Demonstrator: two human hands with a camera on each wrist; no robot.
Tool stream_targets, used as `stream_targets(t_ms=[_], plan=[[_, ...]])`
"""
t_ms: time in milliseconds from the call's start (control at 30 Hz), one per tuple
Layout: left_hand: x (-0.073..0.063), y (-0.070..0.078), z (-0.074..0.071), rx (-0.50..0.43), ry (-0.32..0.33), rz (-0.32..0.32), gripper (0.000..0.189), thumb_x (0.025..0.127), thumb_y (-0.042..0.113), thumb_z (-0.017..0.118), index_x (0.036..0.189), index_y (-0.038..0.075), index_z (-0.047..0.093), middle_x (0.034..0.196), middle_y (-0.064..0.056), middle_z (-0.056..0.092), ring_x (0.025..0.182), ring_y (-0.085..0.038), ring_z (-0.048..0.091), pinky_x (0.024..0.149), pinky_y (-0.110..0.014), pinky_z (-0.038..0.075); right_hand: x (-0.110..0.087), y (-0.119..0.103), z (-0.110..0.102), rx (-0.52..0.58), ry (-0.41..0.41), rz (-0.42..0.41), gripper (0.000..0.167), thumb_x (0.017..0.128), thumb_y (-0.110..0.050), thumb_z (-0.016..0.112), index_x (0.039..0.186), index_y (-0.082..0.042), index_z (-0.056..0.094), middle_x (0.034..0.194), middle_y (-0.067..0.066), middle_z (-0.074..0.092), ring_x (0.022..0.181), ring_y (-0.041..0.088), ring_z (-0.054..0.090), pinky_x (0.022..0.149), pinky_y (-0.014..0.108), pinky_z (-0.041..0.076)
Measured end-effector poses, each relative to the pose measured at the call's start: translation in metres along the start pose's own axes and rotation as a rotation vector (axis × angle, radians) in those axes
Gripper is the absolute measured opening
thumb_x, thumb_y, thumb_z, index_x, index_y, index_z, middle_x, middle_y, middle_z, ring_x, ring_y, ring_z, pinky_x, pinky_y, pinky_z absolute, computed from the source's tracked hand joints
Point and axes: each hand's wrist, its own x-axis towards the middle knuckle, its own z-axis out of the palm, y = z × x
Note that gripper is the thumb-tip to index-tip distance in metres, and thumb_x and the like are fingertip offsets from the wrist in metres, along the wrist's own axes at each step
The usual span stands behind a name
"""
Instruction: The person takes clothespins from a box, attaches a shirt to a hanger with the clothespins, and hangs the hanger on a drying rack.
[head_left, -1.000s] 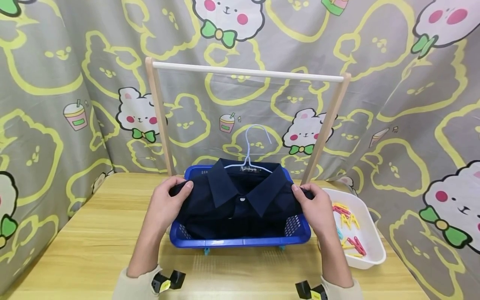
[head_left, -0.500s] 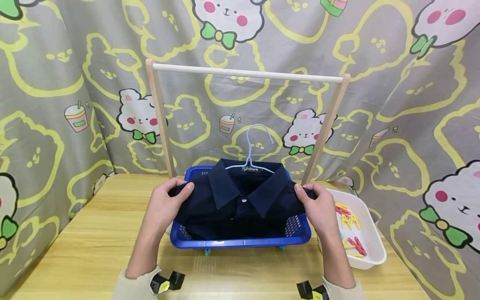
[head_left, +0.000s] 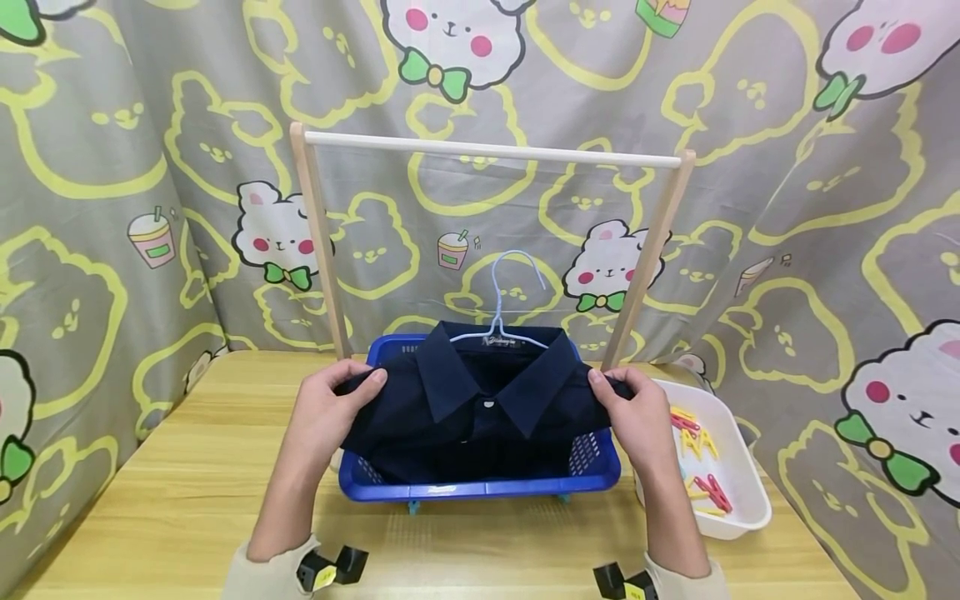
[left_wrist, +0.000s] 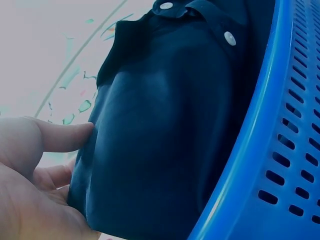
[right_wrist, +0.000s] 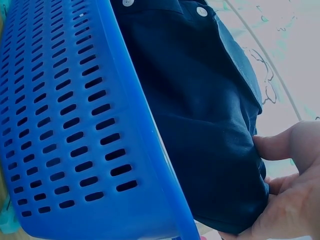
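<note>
Head view shows the left hand (head_left: 330, 408) pinching one shoulder of a dark navy shirt (head_left: 480, 400), thumb on top of the cloth, and the right hand (head_left: 633, 412) pinching the other shoulder the same way, so each hand's grip is closed on the fabric; the shirt sits on a pale blue wire hanger (head_left: 498, 312) whose hook stands up behind the collar, and its lower part hangs down inside a blue plastic basket (head_left: 480, 486) on the wooden table (head_left: 187, 483); behind the basket stands a wooden rail (head_left: 491, 150) on two slanted posts; to the right of the basket, just beside the right hand, a white tub (head_left: 738, 492) holds coloured clothes pegs (head_left: 701, 458); a curtain printed with cartoon rabbits (head_left: 112, 167) hangs behind and around the table. Left wrist view shows the thumb lying on the shirt's fabric (left_wrist: 160, 140) beside the basket's perforated wall (left_wrist: 280, 165); right wrist view shows fingers (right_wrist: 285, 145) curled at the cloth's edge (right_wrist: 210, 115), the basket wall (right_wrist: 70, 120) close alongside.
</note>
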Motion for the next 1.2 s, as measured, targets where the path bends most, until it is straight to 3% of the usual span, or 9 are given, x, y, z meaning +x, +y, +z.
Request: stream_targets(t_ms=[600, 1033, 1200], plan=[[0.002, -0.003, -0.008, -0.094, -0.104, -0.033, 0.035, 0.097, 0.03, 0.069, 0.111, -0.001, 0.066, 0.1, -0.002, 0.056, 0.098, -0.02, 0.051, 0.079, -0.028, 0.049, 0.004, 0.004, 0.003, 0.008, -0.002, -0.035, 0.044, 0.096, -0.043, 0.067, 0.111, -0.002, 0.068, 0.115, 0.016, 0.066, 0.102, 0.022, 0.055, 0.083, 0.023, 0.044], [0.003, -0.007, -0.009, -0.093, -0.174, 0.012, 0.034, 0.089, 0.019, 0.077, 0.111, -0.003, 0.064, 0.102, -0.007, 0.059, 0.095, -0.021, 0.057, 0.079, -0.027, 0.052, 0.003, 0.006, -0.003, -0.029, -0.015, -0.05, 0.045, 0.096, -0.045, 0.067, 0.112, -0.004, 0.068, 0.114, 0.015, 0.066, 0.102, 0.023, 0.055, 0.081, 0.022, 0.045], [0.004, -0.007, -0.01, -0.088, -0.158, 0.02, 0.03, 0.088, 0.014, 0.077, 0.108, -0.004, 0.064, 0.1, -0.007, 0.057, 0.096, -0.022, 0.054, 0.079, -0.027, 0.05, 0.003, 0.005, -0.002, -0.02, -0.026, -0.043, 0.046, 0.096, -0.046, 0.066, 0.114, -0.003, 0.068, 0.117, 0.016, 0.066, 0.104, 0.024, 0.055, 0.083, 0.022, 0.044]])
